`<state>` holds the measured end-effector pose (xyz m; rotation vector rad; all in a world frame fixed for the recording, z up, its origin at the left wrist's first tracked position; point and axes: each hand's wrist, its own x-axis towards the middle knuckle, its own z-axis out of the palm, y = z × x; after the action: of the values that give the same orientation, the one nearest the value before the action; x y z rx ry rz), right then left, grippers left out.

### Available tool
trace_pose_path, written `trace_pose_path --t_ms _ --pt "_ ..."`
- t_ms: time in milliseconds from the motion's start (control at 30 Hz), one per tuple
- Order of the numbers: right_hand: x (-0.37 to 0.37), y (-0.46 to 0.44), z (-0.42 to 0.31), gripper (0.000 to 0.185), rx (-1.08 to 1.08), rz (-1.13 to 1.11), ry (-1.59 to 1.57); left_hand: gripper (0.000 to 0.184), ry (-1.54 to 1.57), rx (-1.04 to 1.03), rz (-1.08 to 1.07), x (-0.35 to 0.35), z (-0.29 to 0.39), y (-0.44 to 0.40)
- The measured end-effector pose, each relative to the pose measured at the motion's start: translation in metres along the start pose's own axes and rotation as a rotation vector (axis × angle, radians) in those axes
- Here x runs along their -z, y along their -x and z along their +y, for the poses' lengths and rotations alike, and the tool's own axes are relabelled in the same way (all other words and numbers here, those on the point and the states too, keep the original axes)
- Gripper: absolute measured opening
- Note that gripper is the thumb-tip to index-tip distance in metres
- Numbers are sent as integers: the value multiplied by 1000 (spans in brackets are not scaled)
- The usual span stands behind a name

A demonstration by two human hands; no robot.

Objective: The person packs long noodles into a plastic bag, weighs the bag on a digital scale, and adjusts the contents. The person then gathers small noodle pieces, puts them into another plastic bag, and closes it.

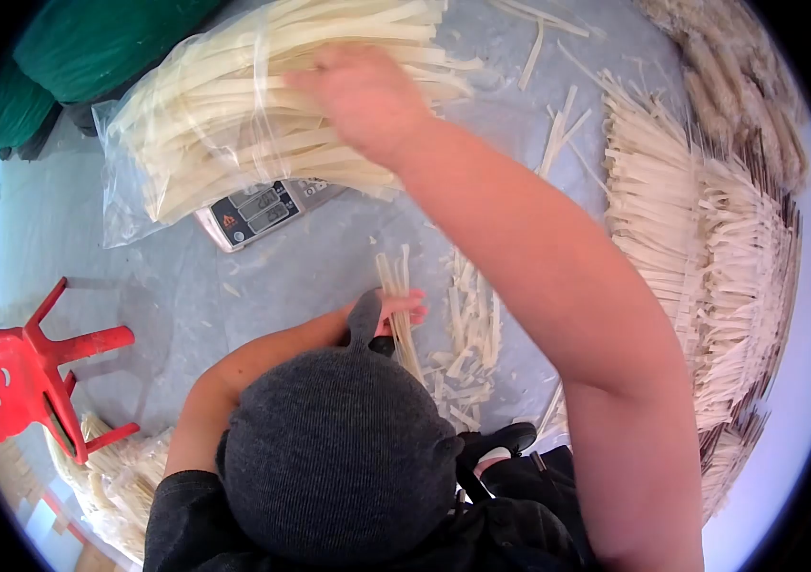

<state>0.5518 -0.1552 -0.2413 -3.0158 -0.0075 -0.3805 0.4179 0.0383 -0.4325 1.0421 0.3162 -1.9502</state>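
Observation:
A big bundle of flat, pale dried strips (205,105), like wide noodles, lies in a clear plastic bag (124,205) on a digital scale (258,212). My right hand (363,100) is over the bundle's upper right side, its fingers curled. They are slightly blurred, and whatever they may pinch is hidden. Lower down, my left hand (404,307) holds a small bunch of pale strips (394,276) that stands out above and below the fingers. The dark knitted cap (339,448) covers part of that wrist.
Loose strips and short scraps (467,324) lie on the grey floor sheet (310,267). Long stacked rows of strips (653,191) line the right side. A red plastic stool (15,372) lies at the left, and green sacks (101,48) stand at the upper left.

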Motion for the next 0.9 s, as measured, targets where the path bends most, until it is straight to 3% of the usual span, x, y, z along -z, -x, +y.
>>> trace_pose_path --t_ms 67,167,233,333,433,533,600,767,867,900 --pt "-22 -7 -14 34 91 288 -35 45 9 3 10 0 0 0" --pt "26 11 -18 37 86 405 -254 44 7 -4 -18 3 -1 1" --pt "52 60 -15 43 -23 238 -508 41 -33 12 -51 11 -4 -5" --pt "24 164 -21 53 -376 41 -704 31 66 32 -10 0 0 5" --pt "-27 275 -77 82 -691 -99 -638 22 230 -21 -161 -6 -1 5" --pt "-29 322 -129 92 -882 -346 -1031 14 246 -31 -165 -18 6 13" --pt "-24 324 -143 88 -1207 -486 -1237 16 232 -15 -208 -14 -3 11" --pt "-38 334 -130 72 -1208 -450 -1177 25 165 6 -147 -25 8 22" --pt "-47 345 -118 64 -1135 -352 -1114 39 89 -70 -141 -17 6 12" --pt "-48 351 -115 60 -1095 -298 -1079 42 -89 -168 -146 2 -5 -7"
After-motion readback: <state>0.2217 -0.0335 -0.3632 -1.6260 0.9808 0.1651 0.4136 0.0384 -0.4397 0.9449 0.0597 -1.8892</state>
